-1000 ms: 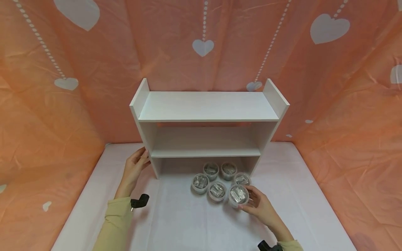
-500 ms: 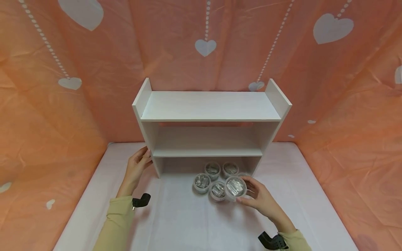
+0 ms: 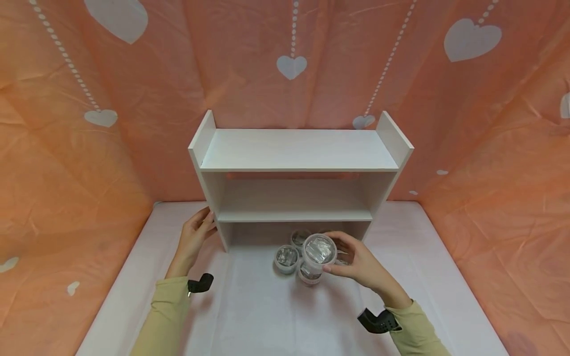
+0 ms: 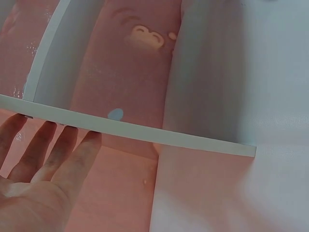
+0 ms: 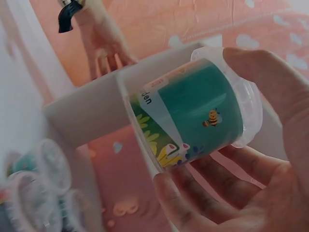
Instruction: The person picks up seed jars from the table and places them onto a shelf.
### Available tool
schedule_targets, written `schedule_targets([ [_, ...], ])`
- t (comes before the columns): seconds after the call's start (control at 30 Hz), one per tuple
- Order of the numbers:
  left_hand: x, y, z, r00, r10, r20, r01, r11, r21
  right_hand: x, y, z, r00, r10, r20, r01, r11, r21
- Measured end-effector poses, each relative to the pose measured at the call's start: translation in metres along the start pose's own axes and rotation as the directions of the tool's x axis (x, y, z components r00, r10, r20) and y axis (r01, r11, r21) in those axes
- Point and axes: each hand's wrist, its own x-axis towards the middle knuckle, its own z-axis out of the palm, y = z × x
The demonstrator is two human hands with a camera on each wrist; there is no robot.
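- The right hand [image 3: 360,264] is at five o'clock in the head view, thumb and curled fingers clamped on a round tub [image 3: 319,248].
- That tub is in the air in front of the shelf unit's lower part, at five o'clock from the head view's centre.
- Its lid [image 5: 253,108] is translucent, whitish and wider than the body; from above, crinkled silver-grey contents show through the top.
- The right wrist view shows the body tilted, with a teal label [image 5: 190,104] bearing a bee [image 5: 212,117], green and yellow leaf shapes and the printed letters "den".
- Around it in the head view, similar lidded tubs show at nine o'clock [image 3: 286,257], seven o'clock [image 3: 309,273] and ten o'clock [image 3: 299,237]; it partly covers the seven o'clock one.
- The left hand [image 3: 191,242] is at eight o'clock, fingertips touching the outside of the white shelf unit [image 3: 296,151], fingers nearly straight and slightly apart, holding nothing.
- The unit stands on a white cloth [image 3: 258,311] before an orange backdrop [image 3: 240,69] with pale hearts.
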Motion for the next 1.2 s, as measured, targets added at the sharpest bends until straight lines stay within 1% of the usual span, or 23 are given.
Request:
schedule_targets([
  [0.23, 0.002, -0.001, 0.000, 1.000, -0.012, -0.002, 0.012, 1.000, -0.005, 0.020, -0.023, -0.001, 0.997, -0.075, 0.028, 0.075, 0.997, 0.009],
  [0.53, 0.004, 0.002, 0.001, 0.999, -0.035, -0.005, 0.035, 0.999, -0.005, 0.040, -0.052, 0.000, 0.996, -0.076, 0.056, 0.075, 0.997, 0.025],
  [0.7, 0.007, 0.002, 0.002, 0.999, -0.037, -0.002, 0.037, 0.999, -0.003, 0.053, -0.067, 0.001, 0.991, -0.107, 0.077, 0.103, 0.993, 0.056],
  [0.87, 0.008, 0.001, 0.002, 0.999, -0.033, -0.001, 0.033, 0.999, -0.006, 0.062, -0.077, 0.003, 0.991, -0.124, 0.059, 0.121, 0.992, 0.046],
  [1.2, 0.001, -0.001, 0.001, 0.999, -0.037, -0.016, 0.037, 0.999, -0.010, 0.073, -0.090, 0.007, 0.993, -0.109, 0.034, 0.109, 0.994, 0.003],
])
